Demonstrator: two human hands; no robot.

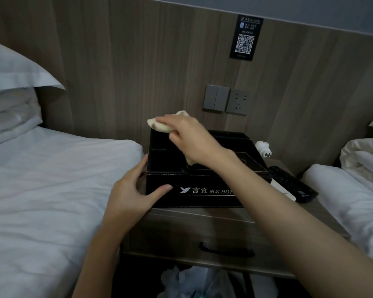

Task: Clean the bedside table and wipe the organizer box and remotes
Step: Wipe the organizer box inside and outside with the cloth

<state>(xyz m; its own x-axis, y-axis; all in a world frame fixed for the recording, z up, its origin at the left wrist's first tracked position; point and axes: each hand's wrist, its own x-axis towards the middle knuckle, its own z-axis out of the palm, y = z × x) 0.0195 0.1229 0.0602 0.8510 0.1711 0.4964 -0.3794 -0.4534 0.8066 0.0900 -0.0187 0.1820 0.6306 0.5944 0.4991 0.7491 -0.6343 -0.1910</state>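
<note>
Grey wood-grain worktop (pixel 181 212) lower centre; flat-fingered left hand (pixel 134 190) presses stitched black organizer box (pixel 202 190); right hand (pixel 190 138) grips cream cloth (pixel 157 124).

We count one organizer box (pixel 194 200), one cloth (pixel 158 126), one black remote (pixel 293 183), one white plug (pixel 262 147), two pillows (pixel 15 69) (pixel 11 109), two beds (pixel 41 179) (pixel 351 196) — and two hands (pixel 129 195) (pixel 191 136).

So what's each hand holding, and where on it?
Right hand grips the cloth by its bunched middle; left hand holds nothing, only presses the front-left corner of the organizer box.
</note>
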